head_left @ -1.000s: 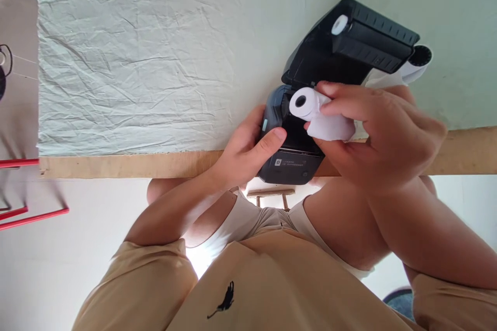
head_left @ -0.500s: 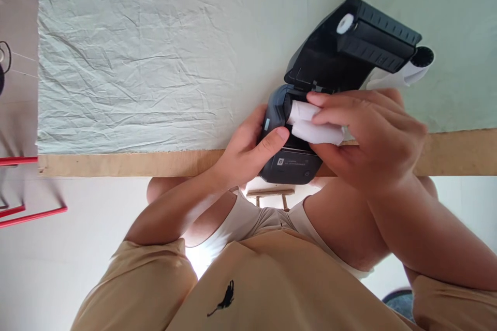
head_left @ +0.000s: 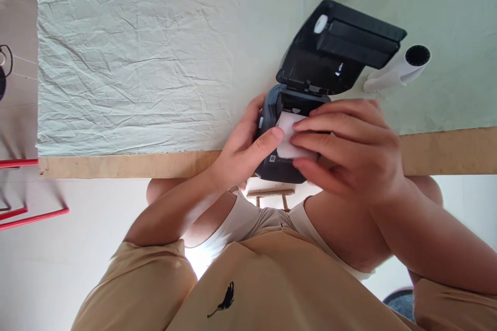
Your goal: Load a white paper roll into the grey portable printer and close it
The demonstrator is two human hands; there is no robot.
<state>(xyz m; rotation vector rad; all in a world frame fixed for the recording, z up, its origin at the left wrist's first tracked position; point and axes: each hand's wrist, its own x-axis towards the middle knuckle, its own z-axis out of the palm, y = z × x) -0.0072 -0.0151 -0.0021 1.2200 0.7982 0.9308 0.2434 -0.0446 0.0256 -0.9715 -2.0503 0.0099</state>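
A black handheld printer [head_left: 285, 171] lies over the table's front edge with its lid [head_left: 341, 36] raised. My left hand [head_left: 252, 139] grips its left side, the thumb resting on white paper [head_left: 289, 137] in the compartment. From the right, my right hand [head_left: 349, 145] has its fingers on the same white paper. How much of the paper sits inside the compartment is partly hidden by the fingers. Behind my right hand, a white paper roll with a black core [head_left: 417, 57] stands on the cloth, a loose strip trailing left.
A wrinkled pale green cloth [head_left: 135, 62] covers the table, with a bare wooden front edge [head_left: 128, 164]. Red metal bars [head_left: 34, 218] are at the far left on the floor. Below the table edge a wooden stool [head_left: 269, 194] shows between my legs.
The white paper has moved down and left over the compartment, and my right hand's fingers have spread flatter on it. The printer and its lid have shifted slightly left.
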